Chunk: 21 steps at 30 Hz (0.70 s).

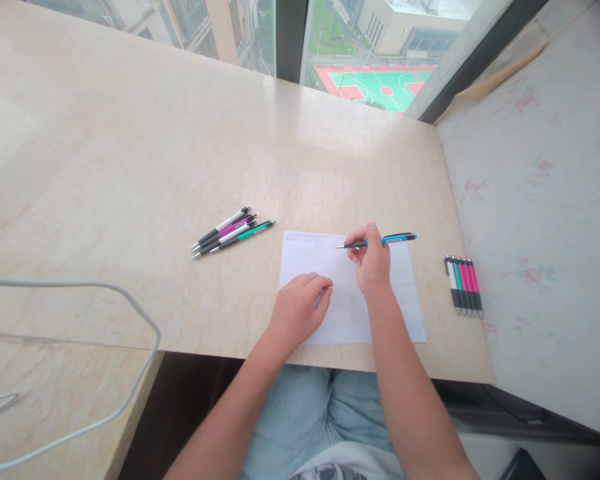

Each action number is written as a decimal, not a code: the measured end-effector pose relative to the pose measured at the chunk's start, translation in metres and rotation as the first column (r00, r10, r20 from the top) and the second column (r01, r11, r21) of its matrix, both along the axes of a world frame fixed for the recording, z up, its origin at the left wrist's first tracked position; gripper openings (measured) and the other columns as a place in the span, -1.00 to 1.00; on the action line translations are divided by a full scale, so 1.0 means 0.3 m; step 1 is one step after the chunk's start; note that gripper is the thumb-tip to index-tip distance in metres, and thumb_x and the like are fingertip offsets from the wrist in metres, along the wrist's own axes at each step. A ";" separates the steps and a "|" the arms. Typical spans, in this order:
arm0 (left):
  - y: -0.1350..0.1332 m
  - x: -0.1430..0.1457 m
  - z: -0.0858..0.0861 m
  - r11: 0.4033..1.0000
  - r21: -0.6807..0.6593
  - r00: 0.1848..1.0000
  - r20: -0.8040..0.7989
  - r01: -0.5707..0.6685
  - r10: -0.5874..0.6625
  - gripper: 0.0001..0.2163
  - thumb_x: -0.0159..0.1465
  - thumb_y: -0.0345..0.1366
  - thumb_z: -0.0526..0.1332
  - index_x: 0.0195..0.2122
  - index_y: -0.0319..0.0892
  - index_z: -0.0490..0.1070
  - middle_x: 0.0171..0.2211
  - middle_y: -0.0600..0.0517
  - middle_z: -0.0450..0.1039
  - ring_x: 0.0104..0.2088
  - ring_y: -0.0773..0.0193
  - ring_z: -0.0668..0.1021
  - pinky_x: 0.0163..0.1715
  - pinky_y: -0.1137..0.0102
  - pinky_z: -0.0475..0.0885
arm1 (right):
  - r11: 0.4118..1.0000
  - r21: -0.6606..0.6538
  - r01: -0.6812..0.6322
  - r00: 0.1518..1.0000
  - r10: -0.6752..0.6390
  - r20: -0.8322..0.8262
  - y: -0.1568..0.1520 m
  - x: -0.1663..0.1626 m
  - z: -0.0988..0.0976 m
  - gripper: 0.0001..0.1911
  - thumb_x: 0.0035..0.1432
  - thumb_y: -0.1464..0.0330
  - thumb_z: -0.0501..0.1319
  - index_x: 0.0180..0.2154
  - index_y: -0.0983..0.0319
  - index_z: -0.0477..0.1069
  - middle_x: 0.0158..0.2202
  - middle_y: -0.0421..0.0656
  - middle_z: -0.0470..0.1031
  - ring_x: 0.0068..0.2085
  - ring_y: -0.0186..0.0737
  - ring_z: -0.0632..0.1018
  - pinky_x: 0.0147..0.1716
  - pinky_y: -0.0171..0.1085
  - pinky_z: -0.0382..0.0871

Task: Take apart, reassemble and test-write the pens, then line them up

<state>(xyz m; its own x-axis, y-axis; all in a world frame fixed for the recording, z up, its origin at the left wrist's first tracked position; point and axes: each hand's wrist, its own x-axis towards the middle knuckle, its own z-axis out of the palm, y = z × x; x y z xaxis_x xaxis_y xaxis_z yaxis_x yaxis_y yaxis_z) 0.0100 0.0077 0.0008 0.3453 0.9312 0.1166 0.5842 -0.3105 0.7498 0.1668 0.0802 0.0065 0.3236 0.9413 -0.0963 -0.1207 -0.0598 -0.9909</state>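
Observation:
My right hand (373, 260) grips a blue and black ballpoint pen (399, 238) in its fingers. The pen lies nearly level, its metal tip pointing left, over the upper part of a white sheet of paper (400, 307). Whether the tip touches the sheet I cannot tell. Small handwritten marks run along the top left of the paper. My left hand (303, 303) rests on the sheet's left side, fingers curled in and thumb close to them, with nothing visible held. Left of the paper lie several pens (233, 230), white, purple and green with black grips, slanted close together.
Several pens (464, 285) lie side by side at the right, near a flower-patterned wall (540, 220). A pale cable (145, 317) loops across the left of the marble-patterned tabletop (130, 173). Windows (370, 53) border the far edge, and the near edge runs above my lap.

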 end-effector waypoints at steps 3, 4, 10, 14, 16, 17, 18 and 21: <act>0.002 0.000 0.000 1.000 0.008 1.000 -0.013 0.001 -0.001 -0.87 0.36 -0.32 0.10 -0.20 -0.11 0.44 -0.28 0.01 0.54 -0.26 0.22 0.55 -0.24 0.32 0.41 | 0.999 0.018 0.027 0.994 -0.025 -0.109 -0.063 0.028 0.036 -0.67 0.20 0.07 0.23 -0.27 0.22 0.46 -0.64 -0.36 0.21 -0.63 -0.46 0.22 -0.67 -0.42 0.04; 0.003 0.000 0.000 1.000 0.011 1.000 -0.017 0.003 -0.002 -0.87 0.36 -0.32 0.10 -0.20 -0.11 0.44 -0.28 0.01 0.54 -0.26 0.22 0.55 -0.25 0.32 0.41 | 0.999 0.015 0.030 0.992 -0.028 -0.126 -0.088 0.039 0.046 -0.63 0.18 0.08 0.26 -0.10 0.19 0.43 -0.64 -0.39 0.20 -0.64 -0.46 0.21 -0.67 -0.43 0.04; 0.009 -0.002 0.005 1.000 0.017 1.000 -0.009 0.006 -0.006 -0.87 0.36 -0.32 0.10 -0.21 -0.12 0.44 -0.28 0.02 0.55 -0.27 0.23 0.54 -0.25 0.33 0.41 | 0.996 -0.005 0.092 0.992 -0.092 -0.082 -0.215 0.106 0.057 -0.31 0.21 0.16 0.26 0.29 0.10 0.08 -0.66 -0.44 0.26 -0.67 -0.43 0.22 -0.69 -0.44 0.08; 0.013 -0.005 0.013 1.000 0.011 1.000 0.002 0.007 -0.007 -0.88 0.35 -0.31 0.12 -0.22 -0.12 0.45 -0.29 0.03 0.55 -0.28 0.24 0.55 -0.25 0.33 0.41 | 0.993 -0.005 0.118 0.988 -0.118 -0.103 -0.264 0.147 0.040 -0.40 0.20 0.19 0.25 0.22 0.10 0.14 -0.66 -0.44 0.25 -0.65 -0.43 0.24 -0.67 -0.45 0.10; 0.014 -0.005 0.016 1.000 0.011 1.000 -0.004 0.000 0.000 -0.88 0.35 -0.30 0.12 -0.23 -0.11 0.45 -0.30 0.03 0.55 -0.29 0.24 0.55 -0.25 0.33 0.41 | 0.992 -0.005 0.125 0.989 -0.125 -0.081 -0.282 0.164 0.034 -0.43 0.20 0.19 0.25 0.19 0.10 0.15 -0.66 -0.44 0.23 -0.65 -0.43 0.24 -0.66 -0.45 0.11; 0.015 -0.005 0.017 1.000 0.012 1.000 -0.010 -0.002 0.002 -0.88 0.35 -0.29 0.12 -0.23 -0.11 0.45 -0.30 0.03 0.55 -0.30 0.24 0.54 -0.25 0.33 0.41 | 0.993 -0.006 0.121 0.991 -0.121 -0.055 -0.289 0.171 0.033 -0.44 0.20 0.18 0.24 0.18 0.10 0.16 -0.66 -0.44 0.23 -0.65 -0.42 0.24 -0.66 -0.44 0.11; 0.016 -0.004 0.017 1.000 0.013 1.000 -0.016 -0.004 0.004 -0.88 0.35 -0.29 0.12 -0.23 -0.11 0.45 -0.30 0.04 0.55 -0.31 0.25 0.54 -0.25 0.34 0.41 | 0.993 -0.008 0.115 0.993 -0.115 -0.023 -0.297 0.177 0.034 -0.45 0.20 0.18 0.23 0.18 0.10 0.16 -0.67 -0.44 0.24 -0.66 -0.41 0.25 -0.66 -0.43 0.11; 0.018 -0.004 0.015 1.000 0.017 1.000 -0.022 -0.009 0.009 -0.87 0.35 -0.27 0.12 -0.22 -0.11 0.45 -0.30 0.04 0.55 -0.32 0.26 0.53 -0.26 0.35 0.41 | 0.997 -0.028 0.078 0.993 -0.075 0.094 -0.317 0.193 0.041 -0.37 0.23 0.16 0.20 0.26 0.11 0.08 -0.66 -0.42 0.26 -0.63 -0.38 0.29 -0.62 -0.40 0.16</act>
<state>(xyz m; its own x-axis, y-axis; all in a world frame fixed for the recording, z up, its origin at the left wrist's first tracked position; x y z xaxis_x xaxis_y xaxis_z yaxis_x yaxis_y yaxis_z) 0.0088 0.0129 0.0054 0.3395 0.9324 0.1244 0.6034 -0.3173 0.7316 0.2246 -0.0149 0.0187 0.4034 0.9104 -0.0919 -0.0342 -0.0853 -0.9958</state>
